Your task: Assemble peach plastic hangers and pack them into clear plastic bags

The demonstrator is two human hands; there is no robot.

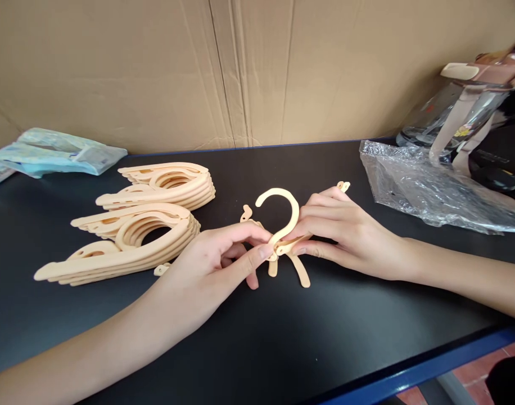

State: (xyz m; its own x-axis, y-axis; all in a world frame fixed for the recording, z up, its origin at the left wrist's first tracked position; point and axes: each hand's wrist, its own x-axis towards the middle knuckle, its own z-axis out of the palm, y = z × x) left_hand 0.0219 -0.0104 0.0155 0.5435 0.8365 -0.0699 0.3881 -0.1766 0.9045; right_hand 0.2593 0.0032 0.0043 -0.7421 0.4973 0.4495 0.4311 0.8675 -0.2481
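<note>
In the head view, a pale peach hanger (pixel 295 216) is held at the middle of the black table (pixel 240 349), right of two hanger piles (pixel 114 261). It has a round hook and thin, flat parts. It looks light and stiff, maybe a bit slippery, and thin bits might snap. Under the hook seems a good place to hold. The left hand (pixel 227 253) pinches there; the right hand (pixel 346 233) grips one arm.
</note>
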